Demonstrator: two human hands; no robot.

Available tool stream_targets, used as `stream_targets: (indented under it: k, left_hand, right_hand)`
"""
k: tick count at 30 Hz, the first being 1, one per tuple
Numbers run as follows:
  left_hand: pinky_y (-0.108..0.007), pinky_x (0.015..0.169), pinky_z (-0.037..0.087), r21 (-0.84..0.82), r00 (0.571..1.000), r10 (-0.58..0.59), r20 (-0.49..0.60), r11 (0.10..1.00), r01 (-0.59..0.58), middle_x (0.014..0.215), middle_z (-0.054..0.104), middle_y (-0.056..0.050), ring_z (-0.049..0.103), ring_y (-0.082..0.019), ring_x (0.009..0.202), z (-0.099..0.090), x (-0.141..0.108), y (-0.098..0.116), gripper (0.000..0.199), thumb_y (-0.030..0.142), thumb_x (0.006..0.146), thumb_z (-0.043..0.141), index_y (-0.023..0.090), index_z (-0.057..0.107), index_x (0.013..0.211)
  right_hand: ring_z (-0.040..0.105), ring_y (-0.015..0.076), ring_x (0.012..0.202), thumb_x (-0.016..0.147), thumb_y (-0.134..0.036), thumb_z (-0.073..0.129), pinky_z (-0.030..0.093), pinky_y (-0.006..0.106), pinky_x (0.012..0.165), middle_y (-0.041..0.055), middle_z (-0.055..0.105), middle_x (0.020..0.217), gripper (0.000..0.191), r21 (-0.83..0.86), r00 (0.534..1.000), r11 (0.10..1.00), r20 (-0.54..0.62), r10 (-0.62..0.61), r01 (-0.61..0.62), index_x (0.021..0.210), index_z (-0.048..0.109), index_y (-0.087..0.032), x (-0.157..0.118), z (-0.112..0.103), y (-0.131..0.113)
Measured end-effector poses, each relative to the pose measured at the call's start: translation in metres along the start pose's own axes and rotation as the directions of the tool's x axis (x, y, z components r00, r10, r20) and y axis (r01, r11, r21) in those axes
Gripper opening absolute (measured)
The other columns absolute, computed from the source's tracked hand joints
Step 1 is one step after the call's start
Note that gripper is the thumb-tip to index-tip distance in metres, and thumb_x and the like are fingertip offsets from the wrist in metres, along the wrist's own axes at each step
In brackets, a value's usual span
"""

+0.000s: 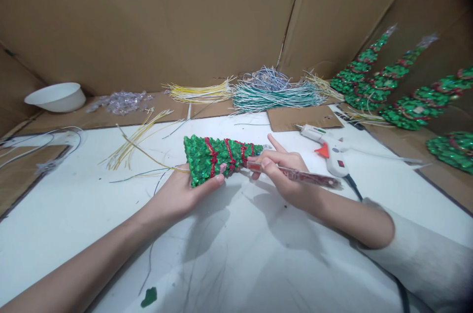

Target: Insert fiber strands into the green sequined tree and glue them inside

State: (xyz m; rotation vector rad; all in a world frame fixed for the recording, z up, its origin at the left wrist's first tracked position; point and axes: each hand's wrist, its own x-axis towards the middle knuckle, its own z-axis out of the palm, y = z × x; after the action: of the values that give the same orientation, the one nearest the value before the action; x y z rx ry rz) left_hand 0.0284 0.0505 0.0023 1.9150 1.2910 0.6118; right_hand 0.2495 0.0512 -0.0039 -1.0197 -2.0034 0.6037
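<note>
The small green tree (200, 159) lies on its side between the two hands, its long axis running roughly left to right across the view, broad base toward the left hand (185, 195) and narrow tip toward the right hand (286, 175); the left hand is clamped on the base end, its thumb along the near side just below a pale pink piece (222, 168) on the tree; the right hand is closed around a slender tool (308, 178), clear with red showing through, its fingers bunched beside the narrow half of the tree and one finger raised near the tip; the tool slants from lower right up to the left, its far end pointing into the tree's near side, so the right hand is the nearer to the red-banded narrow half and the left the nearer to the base; whether the tool's end touches the tree I cannot tell; shadows fall beneath both hands on the white tabletop (236, 263); a glue gun (334, 153) lies beyond the right wrist, its orange trigger facing left; yellow wires (136, 140) lie just beyond the left hand, and a bundle of green and white wires (275, 97) lies farther back.
</note>
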Motion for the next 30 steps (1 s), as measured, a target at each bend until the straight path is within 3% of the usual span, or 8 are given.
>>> stream_targets:
  k: [9, 16, 20, 23, 25, 26, 28, 30]
  left_hand:
    - [-0.037, 0.092, 0.046, -0.022, 0.997, -0.079, -0.003, 0.997, 0.079, 0.117, 0.064, 0.001, 0.056, -0.024, 0.110, -0.003, 0.001, -0.002, 0.034, 0.049, 0.079, 0.055, 0.029, 0.064, 0.106]
    - [-0.039, 0.092, 0.046, -0.069, 0.997, -0.072, -0.009, 0.995, 0.071, 0.114, 0.066, -0.001, 0.058, -0.026, 0.108, -0.002, 0.000, -0.001, 0.036, 0.048, 0.079, 0.057, 0.026, 0.063, 0.107]
    - [-0.036, 0.084, 0.049, -0.130, 0.994, -0.101, -0.050, 0.987, 0.094, 0.105, 0.068, -0.003, 0.061, -0.025, 0.097, -0.001, -0.004, 0.000, 0.036, 0.049, 0.078, 0.057, 0.022, 0.063, 0.100]
    - [-0.033, 0.079, 0.048, -0.161, 0.976, -0.125, -0.176, 0.982, 0.097, 0.098, 0.067, -0.003, 0.061, -0.022, 0.089, -0.003, -0.013, -0.001, 0.034, 0.049, 0.082, 0.051, 0.020, 0.060, 0.098]
    - [-0.032, 0.076, 0.047, -0.153, 0.915, -0.174, -0.365, 0.980, 0.125, 0.094, 0.064, -0.004, 0.060, -0.021, 0.085, -0.005, -0.022, -0.003, 0.031, 0.047, 0.084, 0.049, 0.020, 0.055, 0.098]
    - [-0.032, 0.073, 0.046, -0.140, 0.844, -0.183, -0.504, 0.982, 0.129, 0.091, 0.061, -0.004, 0.059, -0.020, 0.083, -0.007, -0.028, -0.003, 0.028, 0.045, 0.084, 0.050, 0.020, 0.053, 0.097]
    - [-0.031, 0.070, 0.045, -0.030, 0.642, -0.058, -0.764, 0.998, 0.055, 0.088, 0.054, -0.002, 0.055, -0.017, 0.077, -0.009, -0.038, -0.001, 0.022, 0.036, 0.083, 0.055, 0.021, 0.048, 0.097]
    - [-0.032, 0.069, 0.044, 0.191, 0.459, 0.213, -0.862, 0.977, -0.096, 0.084, 0.047, 0.000, 0.051, -0.015, 0.073, -0.008, -0.046, 0.005, 0.021, 0.023, 0.079, 0.059, 0.022, 0.047, 0.096]
  right_hand:
    - [0.066, 0.0133, 0.076, 0.088, -0.020, 0.037, 0.023, 0.044, 0.111, -0.0032, 0.065, 0.060, 0.030, 0.030, 0.993, 0.994, -0.063, -0.104, 0.106, 0.069, 0.060, -0.019, 0.000, -0.015, -0.013]
    - [0.062, 0.0139, 0.078, 0.088, -0.022, 0.039, 0.041, 0.038, 0.098, -0.0023, 0.067, 0.064, 0.030, -0.044, 0.998, 0.999, -0.048, -0.032, 0.030, 0.066, 0.060, -0.020, 0.004, -0.012, 0.005]
    - [0.060, 0.0111, 0.066, 0.087, -0.018, 0.039, 0.041, 0.038, 0.096, -0.0019, 0.065, 0.065, 0.024, -0.090, 0.971, 0.972, -0.084, -0.223, 0.215, 0.075, 0.059, -0.019, 0.003, -0.011, 0.003]
    - [0.062, 0.0109, 0.062, 0.085, -0.017, 0.040, 0.041, 0.039, 0.095, -0.0002, 0.067, 0.070, 0.017, -0.146, 0.889, 0.892, -0.113, -0.444, 0.427, 0.083, 0.057, -0.019, 0.000, -0.013, -0.001]
    - [0.064, 0.0119, 0.064, 0.084, -0.017, 0.042, 0.040, 0.040, 0.094, 0.0004, 0.068, 0.071, 0.014, -0.175, 0.841, 0.843, -0.110, -0.530, 0.508, 0.085, 0.056, -0.019, -0.001, -0.014, -0.003]
    - [0.065, 0.0122, 0.065, 0.083, -0.018, 0.042, 0.040, 0.039, 0.094, 0.0005, 0.068, 0.070, 0.014, -0.182, 0.828, 0.829, -0.103, -0.551, 0.529, 0.086, 0.056, -0.019, -0.002, -0.014, -0.004]
    - [0.065, 0.0123, 0.066, 0.083, -0.019, 0.043, 0.039, 0.039, 0.094, 0.0003, 0.067, 0.069, 0.013, -0.178, 0.815, 0.812, -0.075, -0.575, 0.556, 0.086, 0.055, -0.019, -0.003, -0.014, -0.005]
    - [0.066, 0.0125, 0.067, 0.083, -0.020, 0.043, 0.038, 0.039, 0.094, 0.0000, 0.066, 0.068, 0.012, -0.172, 0.803, 0.798, -0.060, -0.594, 0.577, 0.087, 0.054, -0.020, -0.004, -0.014, -0.007]
